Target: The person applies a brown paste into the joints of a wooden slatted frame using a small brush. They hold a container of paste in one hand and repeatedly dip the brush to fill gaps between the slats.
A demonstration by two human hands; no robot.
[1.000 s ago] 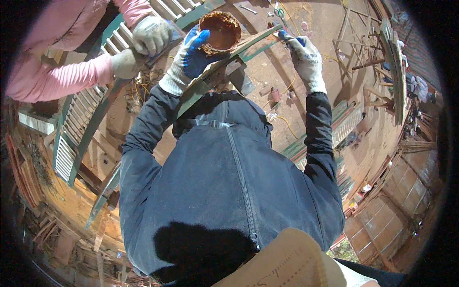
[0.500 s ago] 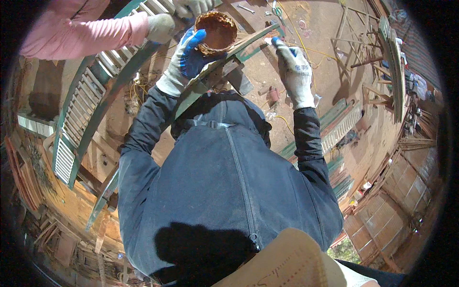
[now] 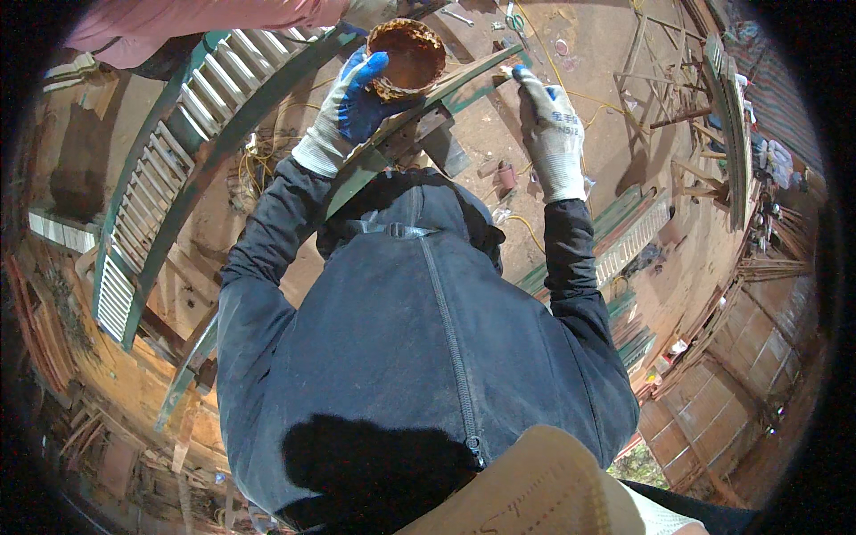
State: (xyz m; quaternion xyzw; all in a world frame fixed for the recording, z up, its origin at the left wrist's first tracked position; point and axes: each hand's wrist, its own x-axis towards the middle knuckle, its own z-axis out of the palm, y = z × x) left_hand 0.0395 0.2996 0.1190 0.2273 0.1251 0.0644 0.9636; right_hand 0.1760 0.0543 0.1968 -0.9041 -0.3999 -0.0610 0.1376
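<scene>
My left hand [image 3: 343, 120], in a white glove with blue-coated fingers, is closed on the side of a round bowl [image 3: 406, 58] with a brown, crusted rim and inside. The bowl is tilted so its brown hollow shows. My right hand [image 3: 551, 125], in a matching glove, is pinched at the far end of a long green wooden board [image 3: 477, 78]. A small whitish bit [image 3: 507, 70] shows at its fingertips; its kind cannot be made out. The board slants from under my left forearm up to the right, passing below the bowl.
A curved green frame with white slats [image 3: 152, 192] stands on the left. Beside it, at the top, is a co-worker's pink sleeve [image 3: 205, 22]. Scissors [image 3: 515, 20] and a wrench [image 3: 458, 17] lie on the ground. Yellow cord [image 3: 606, 107], wooden stands [image 3: 642, 71] and slatted panels [image 3: 633, 241] are on the right.
The co-worker's pink-sleeved arm has moved up toward the top edge. My right fingertips have shifted slightly up along the board's end. My left hand still holds the bowl.
</scene>
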